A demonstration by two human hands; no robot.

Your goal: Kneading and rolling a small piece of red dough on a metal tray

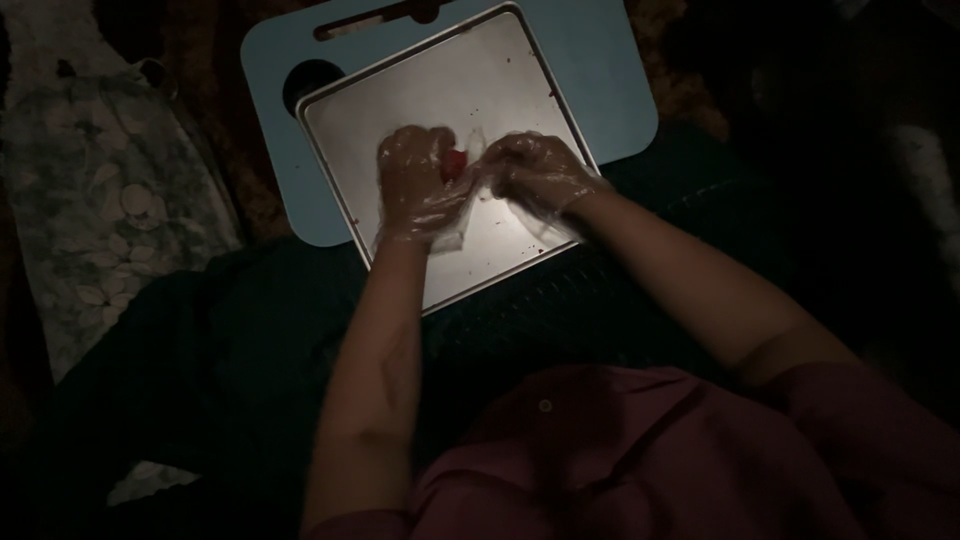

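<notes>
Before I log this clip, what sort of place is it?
Probably a dim home room, with the person seated and working on their lap, not at a kitchen counter. A metal tray sits on a light blue lap table over dark fabric, and floral cloth lies alongside.

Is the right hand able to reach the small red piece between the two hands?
Probably yes: the right hand is right beside the red piece, with nothing between; the left hand holds it.

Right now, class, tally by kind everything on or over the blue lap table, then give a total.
Metal tray: 1
Clear-gloved hands, left and right: 2
Small red item gripped between the hands, too hidden to name: 1
Total: 4
</notes>
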